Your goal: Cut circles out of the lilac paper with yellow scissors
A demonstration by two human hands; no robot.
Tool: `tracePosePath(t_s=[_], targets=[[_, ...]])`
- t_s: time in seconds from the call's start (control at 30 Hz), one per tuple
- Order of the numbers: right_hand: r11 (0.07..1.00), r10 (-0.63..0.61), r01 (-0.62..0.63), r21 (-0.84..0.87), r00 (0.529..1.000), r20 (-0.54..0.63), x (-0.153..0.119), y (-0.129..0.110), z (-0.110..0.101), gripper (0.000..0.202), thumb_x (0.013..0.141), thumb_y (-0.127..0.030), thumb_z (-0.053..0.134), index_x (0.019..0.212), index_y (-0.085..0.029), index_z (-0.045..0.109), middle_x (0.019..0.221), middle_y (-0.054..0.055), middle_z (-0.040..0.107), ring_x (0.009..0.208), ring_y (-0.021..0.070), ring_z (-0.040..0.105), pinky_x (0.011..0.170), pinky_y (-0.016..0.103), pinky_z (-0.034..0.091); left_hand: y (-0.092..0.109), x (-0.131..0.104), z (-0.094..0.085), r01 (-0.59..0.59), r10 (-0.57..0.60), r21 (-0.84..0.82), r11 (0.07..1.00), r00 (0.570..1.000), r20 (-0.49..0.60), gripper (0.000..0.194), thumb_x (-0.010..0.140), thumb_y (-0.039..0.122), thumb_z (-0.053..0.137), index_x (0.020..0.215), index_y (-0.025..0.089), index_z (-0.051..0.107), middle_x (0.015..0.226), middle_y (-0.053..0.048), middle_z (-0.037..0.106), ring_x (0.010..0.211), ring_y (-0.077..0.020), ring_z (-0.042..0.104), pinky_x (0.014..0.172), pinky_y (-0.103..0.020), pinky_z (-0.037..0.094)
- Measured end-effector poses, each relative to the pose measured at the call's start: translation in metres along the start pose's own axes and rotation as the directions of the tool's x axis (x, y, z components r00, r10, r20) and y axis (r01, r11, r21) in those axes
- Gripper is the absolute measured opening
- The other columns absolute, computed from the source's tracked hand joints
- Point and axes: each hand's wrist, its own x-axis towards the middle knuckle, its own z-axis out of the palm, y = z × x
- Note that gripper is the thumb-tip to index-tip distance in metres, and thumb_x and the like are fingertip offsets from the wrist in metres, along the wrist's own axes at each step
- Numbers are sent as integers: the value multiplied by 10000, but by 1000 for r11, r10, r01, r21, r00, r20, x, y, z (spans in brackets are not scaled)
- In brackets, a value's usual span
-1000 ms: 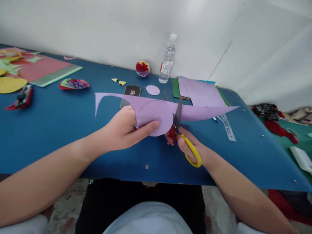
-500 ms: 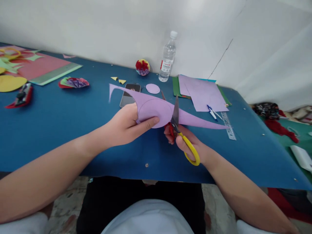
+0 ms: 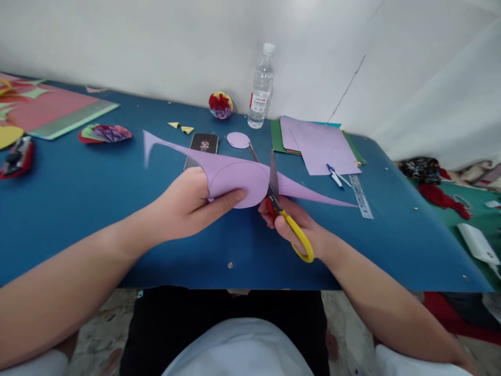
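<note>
Pinched in my left hand [image 3: 195,201] is a sheet of purple paper [image 3: 242,180], thumb on top and fingers underneath. A circle is drawn on the paper, and its lower edge is cut round. Long pointed strips of the paper reach out to the left and right. My right hand [image 3: 291,224] grips scissors [image 3: 287,216] with yellow and red handles. Their blades are apart, one above the paper and one behind it, at the right edge of the drawn circle. Beyond the paper lie purple paper circles [image 3: 238,140] and a phone [image 3: 204,143], partly covered.
A water bottle [image 3: 261,89] and a colourful paper ball [image 3: 221,105] stand by the wall. Stacked coloured paper [image 3: 321,146], pens [image 3: 335,177] and a clear ruler [image 3: 360,197] lie at the right. At the left are a folded paper piece [image 3: 105,133], a stapler [image 3: 18,156] and pink sheets [image 3: 58,109].
The whole view has shifted, so the table's things appear further left. The scissors stay at the circle's right edge with their blades apart; the paper's left strip swings slightly.
</note>
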Motion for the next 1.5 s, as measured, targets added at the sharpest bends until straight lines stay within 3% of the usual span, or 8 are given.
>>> tracePosePath(t_s=[0.13, 0.43, 0.6, 0.87, 1.13, 1.5], targets=[[1000, -14, 14, -12, 1000, -18, 0, 0, 0, 601, 1034, -790, 520, 1158, -206, 584, 964, 50, 563, 855, 222, 544, 754, 376, 464, 4, 2, -2, -17, 17, 6, 1000, 1000, 23, 100, 1045, 240, 636, 1093, 274, 718, 1086, -7, 819, 976, -239, 766, 882, -362, 557], [1000, -6, 5, -23, 1000, -30, -1, 4, 0, 596, 1018, -813, 524, 1128, -232, 596, 914, 35, 557, 826, 221, 545, 716, 367, 463, 4, 1, 0, 17, -17, 19, 1000, 1000, 21, 119, 1049, 261, 612, 967, 243, 696, 936, -14, 794, 885, -238, 748, 804, -371, 546], [1000, -8, 7, -21, 1000, -18, -2, 4, -1, 554, 1030, -785, 537, 1134, -244, 597, 887, 23, 546, 828, 228, 546, 719, 373, 463, 3, -1, 0, 54, -54, -13, 998, 998, 12, 168, 1032, 270, 623, 878, 229, 674, 804, -1, 740, 738, -202, 680, 700, -349, 518], [1000, 20, -21, -8, 999, -49, 0, 0, 3, 660, 971, -880, 521, 1106, -239, 594, 931, 34, 567, 806, 218, 541, 707, 372, 467, 2, -1, 1, 110, -110, -56, 992, 994, 13, 191, 1023, 290, 636, 853, 214, 675, 740, 16, 676, 674, -164, 604, 645, -308, 504], [999, 9, -11, -30, 997, -72, 0, 1, 4, 668, 976, -875, 517, 1100, -223, 594, 945, 46, 585, 825, 220, 557, 722, 373, 483, 2, 0, 1, 86, -86, -33, 996, 996, 9, 200, 1018, 313, 633, 839, 233, 672, 765, -4, 725, 689, -186, 637, 662, -336, 517], [999, 16, -18, -26, 997, -78, -1, 4, 3, 618, 988, -850, 528, 1063, -241, 602, 902, 33, 563, 777, 217, 525, 677, 375, 470, 3, 0, 0, 145, -144, -43, 989, 989, 28, 220, 1008, 351, 632, 830, 230, 672, 795, -29, 742, 723, -211, 659, 687, -356, 533]])
